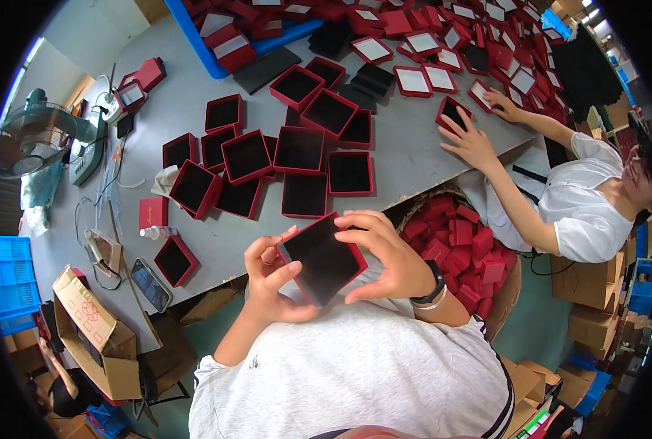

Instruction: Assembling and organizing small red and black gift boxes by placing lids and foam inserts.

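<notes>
Close to my chest, past the table's near edge, I hold a shallow red box [323,260] with a dark face turned up and tilted. My left hand [269,282] grips its left side, thumb at the front and fingers curled behind. Fingers of my right hand [386,252] rest on the far right edge, with the thumb below the near right corner. Whether the dark face is a lining or a separate pad cannot be told. Just beyond lie several open red boxes with black insides, among them a box [304,194] and a tilted box [195,188].
A carton of small red boxes [457,241] stands right of me. A co-worker's hands [476,139] handle boxes at the right. Black pads [267,71], a blue crate [216,62], a phone [152,284], a fan [36,135] and a cardboard box [84,307] are around the table.
</notes>
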`<state>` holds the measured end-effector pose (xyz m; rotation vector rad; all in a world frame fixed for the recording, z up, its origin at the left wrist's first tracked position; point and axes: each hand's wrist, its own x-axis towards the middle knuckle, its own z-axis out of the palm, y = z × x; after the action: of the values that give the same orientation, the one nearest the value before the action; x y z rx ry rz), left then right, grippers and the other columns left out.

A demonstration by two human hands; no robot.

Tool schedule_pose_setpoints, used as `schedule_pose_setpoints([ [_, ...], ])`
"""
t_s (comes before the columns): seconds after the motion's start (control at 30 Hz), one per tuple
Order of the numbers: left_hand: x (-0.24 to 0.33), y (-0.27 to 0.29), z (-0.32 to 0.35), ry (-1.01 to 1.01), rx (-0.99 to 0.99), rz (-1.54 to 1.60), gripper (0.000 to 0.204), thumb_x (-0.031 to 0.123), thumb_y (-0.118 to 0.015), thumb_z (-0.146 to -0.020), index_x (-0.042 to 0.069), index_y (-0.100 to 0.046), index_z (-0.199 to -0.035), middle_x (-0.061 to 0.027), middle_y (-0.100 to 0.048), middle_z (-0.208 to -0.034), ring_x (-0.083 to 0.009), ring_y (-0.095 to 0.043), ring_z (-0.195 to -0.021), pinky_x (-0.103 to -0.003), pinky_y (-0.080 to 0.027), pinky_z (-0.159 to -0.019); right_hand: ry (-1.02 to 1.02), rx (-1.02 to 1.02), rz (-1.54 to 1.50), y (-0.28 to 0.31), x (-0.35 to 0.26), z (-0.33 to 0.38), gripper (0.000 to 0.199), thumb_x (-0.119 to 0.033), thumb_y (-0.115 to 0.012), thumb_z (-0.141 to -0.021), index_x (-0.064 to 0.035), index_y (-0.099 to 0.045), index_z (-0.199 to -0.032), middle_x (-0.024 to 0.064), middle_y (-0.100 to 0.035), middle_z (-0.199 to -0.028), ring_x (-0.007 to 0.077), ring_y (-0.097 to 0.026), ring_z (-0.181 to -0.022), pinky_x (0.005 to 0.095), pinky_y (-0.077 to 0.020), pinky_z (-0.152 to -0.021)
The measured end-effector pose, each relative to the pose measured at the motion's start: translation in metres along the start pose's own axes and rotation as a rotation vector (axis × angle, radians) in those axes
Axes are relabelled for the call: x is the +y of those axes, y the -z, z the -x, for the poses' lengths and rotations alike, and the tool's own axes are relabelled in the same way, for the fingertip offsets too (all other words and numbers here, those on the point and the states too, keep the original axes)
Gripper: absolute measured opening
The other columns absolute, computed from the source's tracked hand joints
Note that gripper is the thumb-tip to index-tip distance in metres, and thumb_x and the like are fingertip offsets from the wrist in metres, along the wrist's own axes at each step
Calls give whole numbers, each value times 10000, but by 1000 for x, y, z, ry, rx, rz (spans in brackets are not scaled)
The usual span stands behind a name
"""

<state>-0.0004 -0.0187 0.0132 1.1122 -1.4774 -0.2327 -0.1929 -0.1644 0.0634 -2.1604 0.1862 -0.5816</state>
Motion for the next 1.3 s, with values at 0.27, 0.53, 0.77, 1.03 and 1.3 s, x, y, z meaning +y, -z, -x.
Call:
schedule_pose_setpoints([
  [0.27,3,-5,3,53,-127,35,1194,238,-899,-535,117,-196,-1492,-236,-374,-1297,-359,-548,-1122,-417,-554,-860,152,-164,20,-1,0,-13,949,-415,-859,-609,-63,-464,-1398,180,-419,-1448,359,-368,-1364,572,-239,-1118],
  [0.53,7,-5,-2,125,-141,43,1209,199,-923,-530,115,-190,-1488,-221,-339,-1334,-362,-542,-1151,-411,-562,-861,235,111,-33,13,2,1,926,-387,-883,-566,-111,-504,-1365,184,-446,-1393,359,-445,-1268,558,-279,-1095],
  [0.77,9,-6,-3,63,-113,103,1213,175,-915,-530,122,-176,-1491,-223,-339,-1323,-362,-536,-1170,-403,-561,-861,189,-157,167,3,1,-7,818,-563,-732,-728,-114,-514,-1376,205,-418,-1427,359,-454,-1273,569,-293,-1087],
  [1.03,4,-10,-1,16,-88,208,1169,164,-913,-551,170,-193,-1473,-197,-271,-1363,-427,-465,-1254,-441,-551,-891,201,-210,197,-8,-6,1,808,-531,-646,-844,-98,-379,-1472,256,-237,-1551,390,-251,-1443,567,-183,-1144],
  [1.3,-3,-13,2,-38,-38,279,1149,153,-913,-556,183,-200,-1457,-190,-250,-1360,-480,-435,-1282,-505,-522,-965,235,220,70,-8,1,16,504,-414,-611,-915,-74,-573,-1285,137,-566,-1308,305,-541,-1196,457,-410,-1033],
])
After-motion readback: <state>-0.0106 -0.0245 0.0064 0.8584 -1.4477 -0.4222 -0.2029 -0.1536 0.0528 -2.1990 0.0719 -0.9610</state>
